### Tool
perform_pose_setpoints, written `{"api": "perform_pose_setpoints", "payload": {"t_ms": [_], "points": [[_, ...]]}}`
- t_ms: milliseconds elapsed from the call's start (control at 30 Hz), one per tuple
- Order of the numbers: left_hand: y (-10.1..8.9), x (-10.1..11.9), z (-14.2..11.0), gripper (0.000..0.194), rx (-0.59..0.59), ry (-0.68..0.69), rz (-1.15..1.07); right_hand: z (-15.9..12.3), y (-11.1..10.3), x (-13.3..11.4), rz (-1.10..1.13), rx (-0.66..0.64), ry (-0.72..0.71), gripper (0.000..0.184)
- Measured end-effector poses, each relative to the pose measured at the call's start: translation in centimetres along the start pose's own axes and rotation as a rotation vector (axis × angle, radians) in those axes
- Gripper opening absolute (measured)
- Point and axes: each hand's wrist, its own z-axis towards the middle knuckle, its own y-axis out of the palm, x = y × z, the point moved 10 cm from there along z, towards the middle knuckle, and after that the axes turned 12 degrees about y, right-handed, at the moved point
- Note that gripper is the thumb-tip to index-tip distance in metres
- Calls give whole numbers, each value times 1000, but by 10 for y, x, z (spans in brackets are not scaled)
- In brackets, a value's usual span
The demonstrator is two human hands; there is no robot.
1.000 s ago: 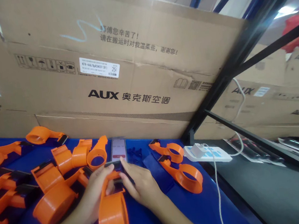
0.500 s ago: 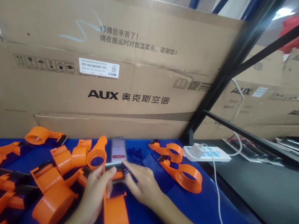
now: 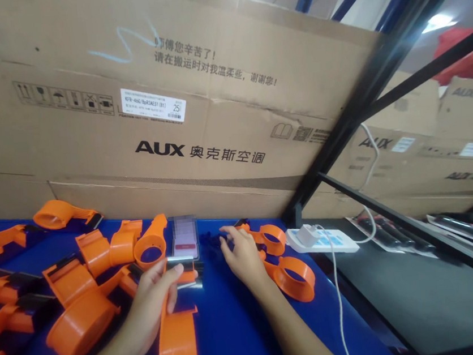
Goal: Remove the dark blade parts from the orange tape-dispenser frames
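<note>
My left hand is closed around the handle end of an orange tape dispenser, thumb on top beside its metal-edged head. The dispenser's wide ring hangs towards me. My right hand is off the dispenser, fingers bent and apart, beside a small heap of dark blue pieces. I cannot make out anything between those fingers. Two more orange dispensers lie just past my right hand, one with its ring facing up. A phone with a lit screen lies behind the held dispenser.
Several orange dispensers crowd the left of the blue table. A large cardboard box stands behind as a wall. On the right are a white power strip with its cable, a black metal frame and a grey shelf.
My right hand has left the dispenser's head and moved right to the dark blue pieces. My left hand keeps hold of the dispenser. The view has shifted slightly.
</note>
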Motion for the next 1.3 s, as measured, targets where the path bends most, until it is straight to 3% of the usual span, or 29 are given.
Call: {"api": "perform_pose_setpoints", "payload": {"t_ms": [300,533,700,800,900,967,1067,1200,1300], "points": [[-4,-9,3,28,-12,-10,6,5,-1,0,-92,6,-17,19],[-4,-11,2,30,-10,-11,20,10,11,-8,-107,-67,-58,20],[-3,-10,3,27,4,-23,5,7,3,-9,-58,-55,-47,23],[-4,-7,3,27,11,-6,31,-3,-5,-22,7,-75,-70,19],[-4,-5,3,26,14,10,37,-22,-10,-52,204,-159,-171,19],[-3,-4,4,26,8,23,32,-38,-12,-76,354,-221,-271,25],[-1,-3,5,25,-1,37,22,-55,-7,-97,362,-250,-330,33],[-3,1,8,26,0,25,25,-56,-5,-97,354,-215,-278,30],[-17,15,13,32,69,20,1,-45,-14,-84,382,-154,-215,24]]}}
